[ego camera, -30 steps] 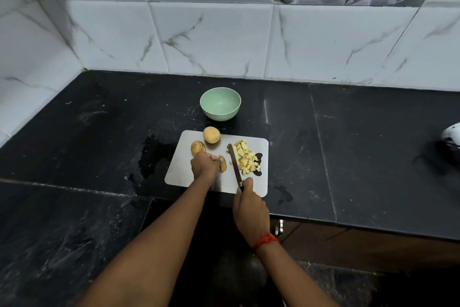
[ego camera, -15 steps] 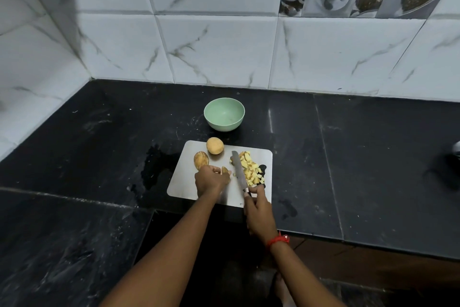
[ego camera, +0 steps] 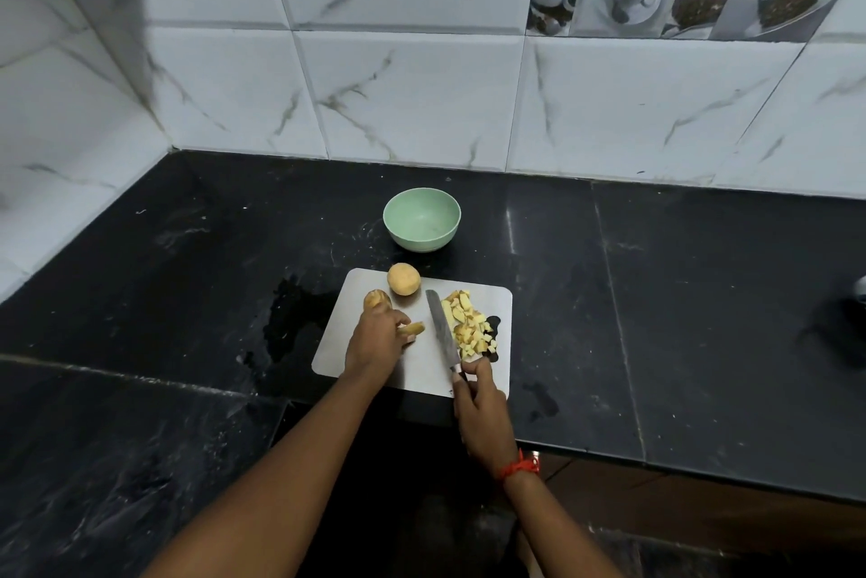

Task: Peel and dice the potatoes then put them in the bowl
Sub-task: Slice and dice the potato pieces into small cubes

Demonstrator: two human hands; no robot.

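Near edge: right hand [ego camera: 482, 409], red thread at the wrist, grip closed round the handle of the knife [ego camera: 443, 334]. The blade points far with its broad face showing, between the held piece and the dice. A second ago it stood edge-down close against the other hand. It has since swung right and tilted, and now touches the left flank of the diced pile [ego camera: 471, 327]. This reads as a sweep to clear cutting room, not a cut.

Left of the blade: left hand [ego camera: 375, 343], grip curled over a potato piece [ego camera: 413, 328]. Only the piece's right end shows.

All of this sits on the cutting board [ego camera: 417, 373], on the black worktop [ego camera: 187, 273]. A wet patch [ego camera: 290, 320] lies just left of the board.

Farther: a brown potato [ego camera: 376, 298] at the left fingertips, seemingly unpeeled, and a round peeled potato [ego camera: 403, 279] beyond it.

Far: green bowl [ego camera: 391, 221], off the board, with nothing in it. My judgement is that one potato is diced, one is in hand and two are waiting. No transfer has been made yet.
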